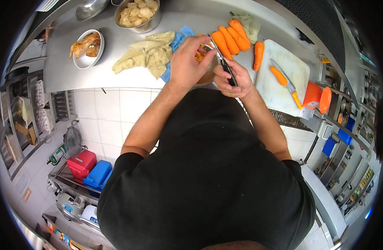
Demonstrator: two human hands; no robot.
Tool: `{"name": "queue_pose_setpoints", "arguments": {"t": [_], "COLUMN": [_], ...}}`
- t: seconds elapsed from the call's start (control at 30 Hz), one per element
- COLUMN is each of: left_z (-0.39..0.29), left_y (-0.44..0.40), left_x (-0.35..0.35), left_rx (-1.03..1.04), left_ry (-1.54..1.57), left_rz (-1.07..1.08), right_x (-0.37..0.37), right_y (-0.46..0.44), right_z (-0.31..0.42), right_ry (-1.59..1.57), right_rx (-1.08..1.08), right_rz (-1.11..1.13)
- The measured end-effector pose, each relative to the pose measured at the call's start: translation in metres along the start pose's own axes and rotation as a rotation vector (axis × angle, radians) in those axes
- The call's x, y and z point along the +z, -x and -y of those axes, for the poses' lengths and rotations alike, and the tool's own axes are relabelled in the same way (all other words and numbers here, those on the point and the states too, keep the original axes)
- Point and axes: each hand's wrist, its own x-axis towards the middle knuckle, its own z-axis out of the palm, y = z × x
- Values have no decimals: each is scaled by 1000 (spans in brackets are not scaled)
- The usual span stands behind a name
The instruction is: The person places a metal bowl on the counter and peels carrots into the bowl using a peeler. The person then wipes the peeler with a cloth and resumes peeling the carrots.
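My right hand [236,79] is closed around the black handle of a peeler [227,71], whose metal head points up and away from me. At that metal head, my left hand [189,58] has its thumb and fingers bent; what they grip, if anything, is hidden. Below both hands stands a metal bowl [209,77], partly covered by them, with bits of orange peel [198,56] showing between my left fingers. Several whole carrots [229,39] lie just beyond the peeler. One more carrot [259,55] rests beside the cutting board.
On the white cutting board [279,93] are a yellow-handled knife [297,100] and a carrot piece [278,76]. A tan cloth [147,54] and a blue cloth [179,39] lie left of my hands. Further left are a white bowl [88,62] and a pot [147,27] of pale slices.
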Motion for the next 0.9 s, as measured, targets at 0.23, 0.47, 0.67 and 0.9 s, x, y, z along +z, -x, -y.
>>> {"name": "queue_pose_setpoints", "arguments": {"t": [0.23, 0.47, 0.67, 0.9], "left_z": [7, 1, 2, 0], "left_y": [-3, -5, -4, -7], "left_x": [8, 11, 12, 17], "left_rx": [-94, -119, -140, -71], "left_ry": [112, 99, 133, 124], "left_rz": [-65, -50, -21, -17], "right_x": [9, 12, 14, 14], "right_y": [1, 6, 10, 13], "right_z": [2, 3, 4, 3], "right_ry": [50, 92, 126, 139], "right_rx": [4, 2, 17, 4], "right_rz": [-78, -127, -152, -117]}}
